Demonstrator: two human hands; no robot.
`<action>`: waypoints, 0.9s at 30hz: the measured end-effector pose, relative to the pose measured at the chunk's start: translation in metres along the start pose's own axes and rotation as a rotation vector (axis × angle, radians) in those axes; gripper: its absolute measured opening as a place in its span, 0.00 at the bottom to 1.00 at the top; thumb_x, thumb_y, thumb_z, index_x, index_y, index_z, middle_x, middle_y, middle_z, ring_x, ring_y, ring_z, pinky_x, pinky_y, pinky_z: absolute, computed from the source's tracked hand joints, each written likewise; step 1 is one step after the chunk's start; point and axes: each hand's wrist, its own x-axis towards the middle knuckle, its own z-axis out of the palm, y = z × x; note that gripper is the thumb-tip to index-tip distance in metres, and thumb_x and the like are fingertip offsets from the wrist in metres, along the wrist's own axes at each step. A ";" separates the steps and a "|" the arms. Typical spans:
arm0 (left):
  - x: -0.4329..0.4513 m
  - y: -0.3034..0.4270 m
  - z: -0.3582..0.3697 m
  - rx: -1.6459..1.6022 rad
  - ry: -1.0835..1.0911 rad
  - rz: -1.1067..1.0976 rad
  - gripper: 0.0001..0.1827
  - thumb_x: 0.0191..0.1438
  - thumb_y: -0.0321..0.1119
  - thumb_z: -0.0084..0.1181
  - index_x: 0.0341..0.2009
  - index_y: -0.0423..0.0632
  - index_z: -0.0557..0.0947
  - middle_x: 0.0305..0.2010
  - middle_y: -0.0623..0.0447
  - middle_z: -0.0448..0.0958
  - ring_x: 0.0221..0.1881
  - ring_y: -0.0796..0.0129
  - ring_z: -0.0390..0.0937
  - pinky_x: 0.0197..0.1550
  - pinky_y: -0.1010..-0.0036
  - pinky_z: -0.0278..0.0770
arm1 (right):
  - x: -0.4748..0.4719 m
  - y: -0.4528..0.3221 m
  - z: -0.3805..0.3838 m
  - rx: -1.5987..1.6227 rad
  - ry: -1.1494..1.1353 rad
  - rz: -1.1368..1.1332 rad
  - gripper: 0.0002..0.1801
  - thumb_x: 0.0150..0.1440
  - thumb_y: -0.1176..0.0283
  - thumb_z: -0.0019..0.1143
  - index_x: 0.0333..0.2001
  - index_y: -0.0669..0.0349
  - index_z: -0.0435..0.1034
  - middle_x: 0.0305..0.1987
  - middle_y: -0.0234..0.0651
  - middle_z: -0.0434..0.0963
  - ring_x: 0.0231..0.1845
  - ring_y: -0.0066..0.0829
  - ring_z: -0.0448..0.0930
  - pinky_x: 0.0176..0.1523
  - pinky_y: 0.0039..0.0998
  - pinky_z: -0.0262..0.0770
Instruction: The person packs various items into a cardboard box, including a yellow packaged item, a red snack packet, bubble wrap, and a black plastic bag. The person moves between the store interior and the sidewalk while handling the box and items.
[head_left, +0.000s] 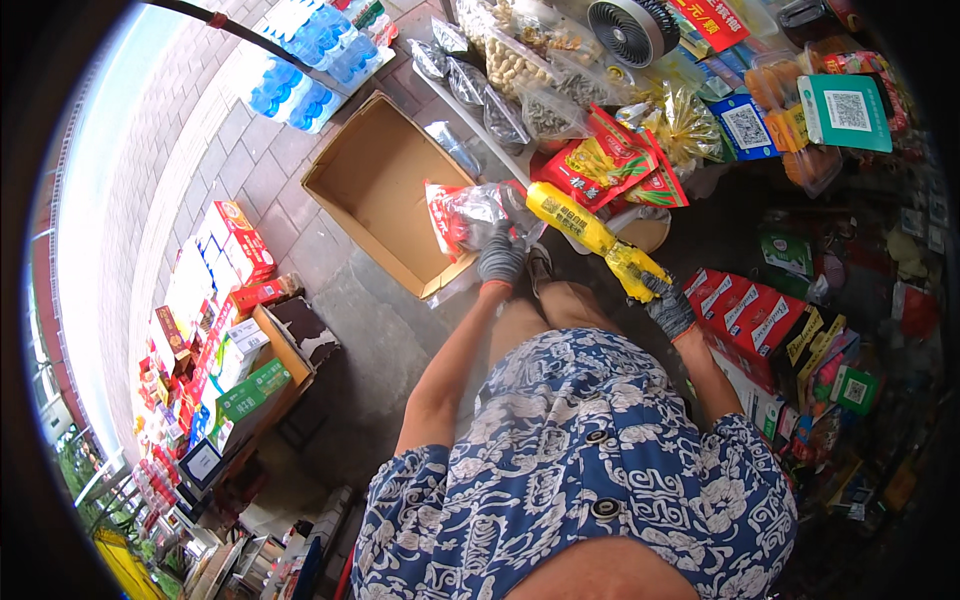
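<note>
My left hand (501, 259), in a grey knit glove with an orange cuff, grips a red-and-clear plastic package (459, 217). The package hangs over the near right edge of an open cardboard box (367, 191) on the ground, whose visible floor is bare brown card. My right hand (667, 306), also in a grey glove, is closed around the lower end of a long yellow plastic bundle (574, 214) bearing black print. That bundle slants up and left, its far end near the stall table's edge (480, 120). Red snack packets (600, 161) lie just beyond it.
Bagged dried goods (517, 64) and a desk fan (628, 31) crowd the stall. Packs of bottled water (296, 90) stand on the paving. Stacked cartons (240, 397) line the left side; red Budweiser cartons (750, 315) sit at right, near my right forearm.
</note>
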 end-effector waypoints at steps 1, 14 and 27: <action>0.000 0.000 -0.002 0.109 -0.035 0.088 0.25 0.52 0.41 0.53 0.55 0.48 0.72 0.40 0.36 0.77 0.41 0.46 0.78 0.44 0.57 0.74 | -0.003 0.002 0.001 0.005 0.031 0.017 0.20 0.58 0.71 0.56 0.53 0.67 0.67 0.49 0.40 0.76 0.47 0.30 0.79 0.42 0.27 0.79; 0.024 -0.041 -0.036 0.543 0.000 0.301 0.13 0.51 0.43 0.53 0.30 0.48 0.80 0.29 0.41 0.78 0.31 0.46 0.77 0.35 0.54 0.74 | 0.010 -0.004 -0.001 0.053 0.025 -0.054 0.21 0.58 0.73 0.55 0.54 0.68 0.65 0.48 0.42 0.76 0.46 0.33 0.78 0.42 0.28 0.80; 0.012 -0.078 -0.124 0.016 0.322 0.057 0.10 0.49 0.35 0.60 0.25 0.40 0.82 0.24 0.41 0.78 0.24 0.52 0.77 0.31 0.65 0.73 | 0.082 0.016 0.024 -0.159 0.280 0.070 0.15 0.54 0.75 0.60 0.46 0.62 0.69 0.40 0.33 0.77 0.39 0.26 0.79 0.38 0.26 0.78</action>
